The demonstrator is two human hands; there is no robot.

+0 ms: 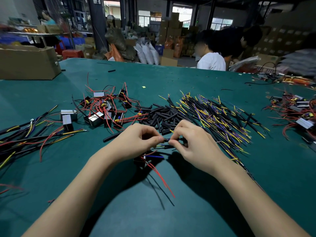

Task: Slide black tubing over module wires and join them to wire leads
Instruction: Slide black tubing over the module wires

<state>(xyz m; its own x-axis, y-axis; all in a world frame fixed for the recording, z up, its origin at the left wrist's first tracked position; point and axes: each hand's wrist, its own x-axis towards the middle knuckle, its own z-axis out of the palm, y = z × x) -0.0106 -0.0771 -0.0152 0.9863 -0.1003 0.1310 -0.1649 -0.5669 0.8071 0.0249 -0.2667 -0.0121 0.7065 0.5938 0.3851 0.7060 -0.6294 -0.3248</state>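
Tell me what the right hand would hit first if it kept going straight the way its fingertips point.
The right hand points left, so it would likely meet the left hand fingertips almost at once.

Green-topped table [171, 79], stacked cardboard boxes [172, 26] behind, dark pillars [99, 23], bright barred windows [149, 18] — dim warehouse.

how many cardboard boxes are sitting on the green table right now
1: an open cardboard box at the far left corner of the green table. The other boxes in view are stacked on the floor beyond the table; any past the frame edges would not show.
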